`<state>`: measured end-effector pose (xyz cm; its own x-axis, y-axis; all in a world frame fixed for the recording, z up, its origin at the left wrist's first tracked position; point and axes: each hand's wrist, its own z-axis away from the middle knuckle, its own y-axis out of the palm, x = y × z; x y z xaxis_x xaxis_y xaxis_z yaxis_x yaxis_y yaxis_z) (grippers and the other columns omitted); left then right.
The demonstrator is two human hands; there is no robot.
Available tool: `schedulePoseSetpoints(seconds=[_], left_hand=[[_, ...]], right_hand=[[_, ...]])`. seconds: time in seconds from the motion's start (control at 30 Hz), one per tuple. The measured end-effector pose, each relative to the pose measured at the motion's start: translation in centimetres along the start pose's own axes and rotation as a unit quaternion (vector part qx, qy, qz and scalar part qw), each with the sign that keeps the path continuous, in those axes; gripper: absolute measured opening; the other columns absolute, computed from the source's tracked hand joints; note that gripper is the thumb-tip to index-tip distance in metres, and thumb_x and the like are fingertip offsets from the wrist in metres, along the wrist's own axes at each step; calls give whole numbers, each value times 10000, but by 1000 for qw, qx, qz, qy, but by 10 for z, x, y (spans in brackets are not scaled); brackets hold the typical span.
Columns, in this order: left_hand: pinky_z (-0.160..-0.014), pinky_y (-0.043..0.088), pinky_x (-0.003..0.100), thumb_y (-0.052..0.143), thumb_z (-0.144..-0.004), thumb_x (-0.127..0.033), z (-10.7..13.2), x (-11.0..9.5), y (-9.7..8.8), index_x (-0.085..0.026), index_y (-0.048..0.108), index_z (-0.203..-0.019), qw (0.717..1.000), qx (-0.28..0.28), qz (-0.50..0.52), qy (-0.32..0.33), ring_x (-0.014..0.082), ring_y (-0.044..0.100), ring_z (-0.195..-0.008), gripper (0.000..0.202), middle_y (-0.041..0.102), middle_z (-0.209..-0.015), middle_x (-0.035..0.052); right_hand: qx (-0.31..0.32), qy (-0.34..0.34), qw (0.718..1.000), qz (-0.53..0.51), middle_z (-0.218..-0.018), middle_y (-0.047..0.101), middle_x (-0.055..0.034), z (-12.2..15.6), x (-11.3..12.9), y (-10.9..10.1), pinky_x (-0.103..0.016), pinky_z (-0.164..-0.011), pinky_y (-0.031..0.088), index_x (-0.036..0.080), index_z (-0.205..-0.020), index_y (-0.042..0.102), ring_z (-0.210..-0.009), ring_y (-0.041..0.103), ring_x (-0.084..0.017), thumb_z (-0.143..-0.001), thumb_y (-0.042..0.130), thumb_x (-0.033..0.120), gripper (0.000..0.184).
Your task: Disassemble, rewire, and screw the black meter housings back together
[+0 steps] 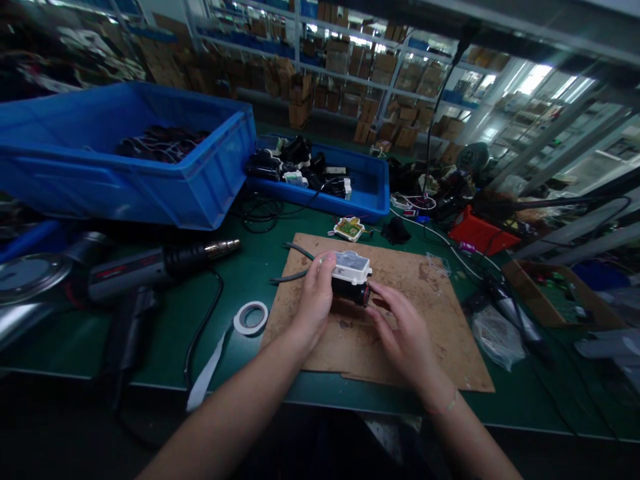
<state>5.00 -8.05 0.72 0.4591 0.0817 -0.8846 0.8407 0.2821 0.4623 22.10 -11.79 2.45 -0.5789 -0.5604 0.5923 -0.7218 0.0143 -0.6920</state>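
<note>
A black cylindrical device with a white housing (351, 267) on top is held above a brown board (420, 320). My left hand (316, 290) is closed around its left end, where two dark cables or handles stick out to the left. At the right end, near a thin red ring, the fingertips of my right hand (400, 327) pinch the black cylinder (350, 291). Its underside and the left palm's contact are hidden. Beyond the board's back edge lies an open white casing with a green circuit board (349, 229), beside a small black piece (396, 230).
A heat gun (150, 270) and a roll of white tape (251, 319) lie to the left. Behind are a big blue bin (210, 173) and a shallow blue tray (370, 190) of similar devices. On the right sit a red container (483, 232), a cardboard box (530, 273) and a plastic bag (497, 337).
</note>
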Motion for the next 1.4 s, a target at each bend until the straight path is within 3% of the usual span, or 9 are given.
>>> schedulePoseSetpoints(seconds=[0.5, 0.7, 0.77, 0.87, 1.0, 1.1, 1.2, 1.3, 1.4], left_hand=[[-883, 519, 325, 512, -955, -557, 8, -4, -5, -213, 608, -1193, 982, -24, -151, 107, 227, 663, -1008, 430, 697, -1115, 82], [-910, 499, 309, 580, -928, -484, 16, -11, 0, -208, 614, -1178, 973, -4, -168, 160, 215, 647, -1015, 374, 683, -1160, 80], [-885, 501, 295, 589, -919, -473, 20, -13, 2, -201, 622, -1169, 976, 1, -153, 157, 214, 647, -991, 371, 684, -1139, 82], [-832, 506, 285, 618, -897, -470, 24, -16, 3, -201, 617, -1199, 980, 11, -132, 147, 211, 648, -933, 404, 687, -1095, 77], [-915, 494, 319, 596, -912, -499, 19, -13, 0, -208, 620, -1197, 983, -5, -135, 126, 229, 642, -1011, 408, 681, -1136, 83], [-909, 498, 323, 549, -935, -539, 14, -9, -1, -209, 618, -1172, 989, -2, -125, 83, 225, 643, -1000, 412, 689, -1098, 78], [-873, 504, 301, 540, -937, -562, 12, -5, 1, -214, 614, -1145, 994, 7, -86, 62, 210, 647, -967, 412, 693, -1060, 63], [-844, 509, 290, 533, -939, -576, 10, -2, 3, -207, 618, -1131, 997, -2, -52, 48, 207, 655, -950, 425, 698, -1039, 59], [-821, 516, 292, 531, -939, -578, 8, 1, 3, -196, 616, -1143, 998, -13, -46, 27, 212, 661, -944, 441, 702, -1040, 68]], right_hand=[[6, 84, 994, -71, -1173, 692, -92, -2, 3, 5, -341, -884, 603, 207, -1330, 566, -967, 713, -188, -966, 609, 334, 388], [4, 144, 988, -58, -778, 673, -43, -5, 5, 11, -268, -642, 518, 188, -902, 639, -701, 643, -159, -1009, 473, 469, 344], [-1, 237, 961, -142, -611, 599, -20, -5, 4, 22, -240, -511, 437, 188, -747, 594, -546, 567, -132, -1004, 390, 581, 511], [-1, 372, 875, -310, -381, 403, 32, -6, 0, 40, -222, -365, 259, 204, -559, 507, -331, 343, -84, -943, 299, 737, 689], [87, 406, 804, -425, -304, 257, 64, -9, -2, 44, -219, -330, 190, 220, -465, 423, -272, 212, -65, -890, 318, 801, 727], [73, 353, 890, -280, -485, 555, -26, -7, 0, 28, -220, -398, 369, 168, -651, 612, -410, 489, -114, -941, 337, 728, 688], [-35, 158, 983, -83, -1095, 699, -130, -2, -1, 11, -346, -775, 570, 167, -1228, 594, -927, 677, -217, -996, 473, 481, 409], [7, -22, 999, 33, -1392, 544, -178, 5, -12, 6, -500, -1016, 499, 190, -1484, 348, -1226, 573, -286, -979, 516, 304, 544], [44, -67, 992, 97, -1339, 565, -198, 6, -23, 10, -527, -1005, 503, 165, -1471, 350, -1217, 573, -305, -981, 473, 261, 514]])
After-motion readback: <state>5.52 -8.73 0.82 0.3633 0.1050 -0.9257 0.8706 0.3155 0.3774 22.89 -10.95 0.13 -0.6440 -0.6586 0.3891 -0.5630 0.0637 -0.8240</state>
